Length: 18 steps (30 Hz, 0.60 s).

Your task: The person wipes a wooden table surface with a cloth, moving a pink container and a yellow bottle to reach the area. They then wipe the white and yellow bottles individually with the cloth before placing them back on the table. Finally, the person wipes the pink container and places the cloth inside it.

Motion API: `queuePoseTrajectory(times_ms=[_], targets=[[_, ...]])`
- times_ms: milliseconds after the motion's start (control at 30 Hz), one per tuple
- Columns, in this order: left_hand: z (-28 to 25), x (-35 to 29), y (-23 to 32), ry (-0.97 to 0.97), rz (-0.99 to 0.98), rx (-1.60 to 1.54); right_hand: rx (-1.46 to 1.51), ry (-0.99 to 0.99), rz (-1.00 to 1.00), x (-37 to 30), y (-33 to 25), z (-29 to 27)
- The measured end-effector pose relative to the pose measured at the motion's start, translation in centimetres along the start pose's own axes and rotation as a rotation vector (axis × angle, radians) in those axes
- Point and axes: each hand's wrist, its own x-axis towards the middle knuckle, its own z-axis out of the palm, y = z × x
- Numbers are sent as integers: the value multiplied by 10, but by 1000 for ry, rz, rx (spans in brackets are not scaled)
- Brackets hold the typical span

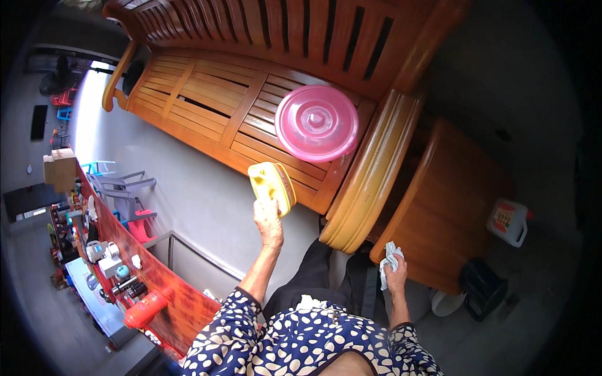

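Observation:
My left hand (269,227) is closed around a yellow, rounded object (268,175) with a brownish band along one side; its exact kind is unclear. It is held up in front of the seat edge of a slatted wooden bench (204,88). Toward the bench's right end sits a pink round plastic basin with a translucent lid (295,135). Over on the right, my right hand (396,279) grips a crumpled whitish cloth (390,254). That cloth is by the near corner of a brown wooden side table (439,213), beside the bench's thick armrest (376,178).
A white plastic jug (506,220) stands right of the side table, with a black pitcher-like container (481,285) and a white bowl-like vessel (446,306) nearer. At left, a red table (188,316) holds a red cylinder (145,308) and several small items. Grey chairs (119,188) stand beyond it.

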Motion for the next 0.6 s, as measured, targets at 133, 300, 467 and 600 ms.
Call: queuePoseTrajectory(times_ms=[133, 300, 467, 600], targets=[[11, 9, -60, -23, -87, -89, -26, -10, -2, 3, -7, 6], [28, 14, -95, -75, -78, -51, -41, -16, -6, -2, -13, 10], [41, 12, -104, -87, -62, -10, -27, -5, -43, -7, -24, 13], [52, 10, -109, -80, -68, -154, -36, 19, -40, -8, -30, 16]])
